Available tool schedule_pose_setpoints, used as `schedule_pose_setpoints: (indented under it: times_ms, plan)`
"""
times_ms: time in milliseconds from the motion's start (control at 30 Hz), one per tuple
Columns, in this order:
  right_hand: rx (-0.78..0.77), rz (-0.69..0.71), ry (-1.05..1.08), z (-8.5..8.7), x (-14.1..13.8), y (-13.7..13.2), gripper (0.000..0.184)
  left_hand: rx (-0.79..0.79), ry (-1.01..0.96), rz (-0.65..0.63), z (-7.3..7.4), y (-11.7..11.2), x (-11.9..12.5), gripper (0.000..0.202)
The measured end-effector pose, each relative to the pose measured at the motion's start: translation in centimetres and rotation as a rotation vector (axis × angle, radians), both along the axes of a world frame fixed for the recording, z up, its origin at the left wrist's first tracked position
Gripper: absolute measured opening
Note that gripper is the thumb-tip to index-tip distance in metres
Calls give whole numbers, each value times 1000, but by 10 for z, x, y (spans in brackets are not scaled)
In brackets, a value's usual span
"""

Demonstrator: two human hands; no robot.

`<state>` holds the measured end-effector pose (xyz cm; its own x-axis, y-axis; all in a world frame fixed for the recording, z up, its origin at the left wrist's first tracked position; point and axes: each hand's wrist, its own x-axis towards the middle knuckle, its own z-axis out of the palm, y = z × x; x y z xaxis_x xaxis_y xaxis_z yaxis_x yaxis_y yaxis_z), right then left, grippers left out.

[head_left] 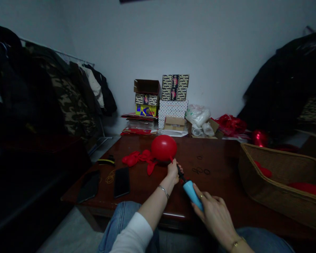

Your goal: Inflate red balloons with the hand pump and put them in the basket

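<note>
A round red balloon, partly blown up, sits on the nozzle of a blue hand pump above the dark wooden table. My left hand is closed around the balloon's neck at the black nozzle. My right hand is wrapped round the near end of the pump's blue barrel. Several flat red balloons lie on the table just left of the inflated one.
Two dark phones and some yellow rubber bands lie at the table's left. Black rings lie mid-table. A wicker basket with red balloons stands right. Stacked boxes and bags line the far wall; clothes hang left.
</note>
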<state>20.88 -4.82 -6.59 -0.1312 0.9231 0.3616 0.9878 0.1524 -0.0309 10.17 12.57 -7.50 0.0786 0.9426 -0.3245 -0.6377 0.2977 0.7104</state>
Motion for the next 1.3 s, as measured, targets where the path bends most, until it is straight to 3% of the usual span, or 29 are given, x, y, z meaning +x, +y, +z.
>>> schedule_pose_setpoints:
  times_ms: [133, 267, 667, 800, 933, 1100, 1300]
  plan:
    - [-2, -28, -35, 6, -12, 19, 47, -18, 2, 19, -1, -1, 2, 27]
    - [37, -25, -44, 1, -16, 17, 48, -3, 20, 28, -1, 1, -1, 24]
    - [164, 111, 34, -32, 34, -52, 59, 31, 1, 83, 8, 12, -18, 31]
    - [183, 119, 25, -34, 42, -59, 55, 29, -4, 77, 9, 10, -16, 29]
    - [138, 105, 34, -26, 35, -46, 53, 19, -8, 77, 9, 6, -13, 29]
    - [30, 61, 31, -7, 15, -12, 51, 7, -17, 53, 3, -2, -3, 30]
    - [2, 0, -15, 7, -9, 22, 46, -1, 0, 44, 1, -6, 4, 28]
